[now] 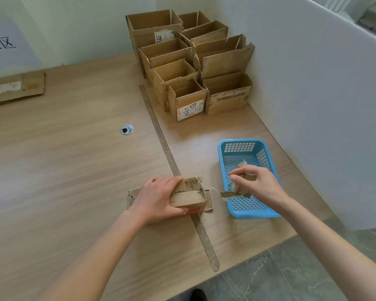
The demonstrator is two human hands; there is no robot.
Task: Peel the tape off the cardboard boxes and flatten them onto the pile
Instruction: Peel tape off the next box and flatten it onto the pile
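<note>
one small box [189, 195] sits left of the blue basket [223, 148]; our left hand [155, 197] grips it while our right hand [257, 181] pinches a tape strip [230, 194] over the basket. many open boxes [189, 61] wait beyond it; the flat pile [17, 86] far left looks thin.

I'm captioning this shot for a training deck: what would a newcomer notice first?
Probably the two hands near the table's front edge: the left hand grips a small cardboard box while the right hand pulls a tape strip over the blue plastic basket. Behind them, open cardboard boxes crowd the far right corner.
</note>
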